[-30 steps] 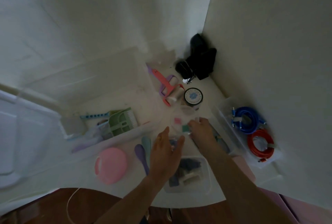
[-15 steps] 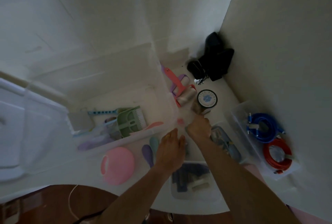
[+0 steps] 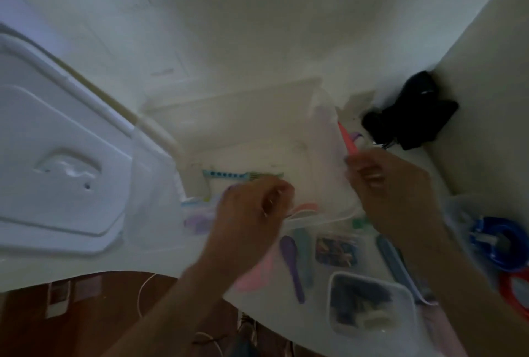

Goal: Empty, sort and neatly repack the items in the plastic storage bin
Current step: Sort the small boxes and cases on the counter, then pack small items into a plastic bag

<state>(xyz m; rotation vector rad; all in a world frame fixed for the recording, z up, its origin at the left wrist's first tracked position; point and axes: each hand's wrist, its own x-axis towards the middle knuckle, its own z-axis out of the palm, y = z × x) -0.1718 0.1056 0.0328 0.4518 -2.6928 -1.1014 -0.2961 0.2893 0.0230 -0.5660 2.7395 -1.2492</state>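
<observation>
Nearest, the small lidded box [image 3: 372, 303], purple spoon [image 3: 290, 258] and blue cable coil [image 3: 499, 243] lie sorted on the surface [image 3: 286, 316]; beyond them both hands reach over the plastic storage bin [image 3: 229, 127]. Seemingly the left hand [image 3: 249, 213] curls onto its near rim and the right hand [image 3: 392, 187] onto its right wall, though blur hides each grip; a level, two-handed hold would suit. Compared with half a second ago, both hands have left the small items for the bin.

The storage bin [image 3: 252, 116] stands beyond and between the hands, a comb [image 3: 223, 175] inside it just past the left hand [image 3: 252, 213]. Two spoons [image 3: 294, 259] lie between the wrists. A small lidded box [image 3: 369, 305] sits nearer, by the right forearm; coiled cables [image 3: 503, 245] lie right of the right hand [image 3: 392, 193].
</observation>
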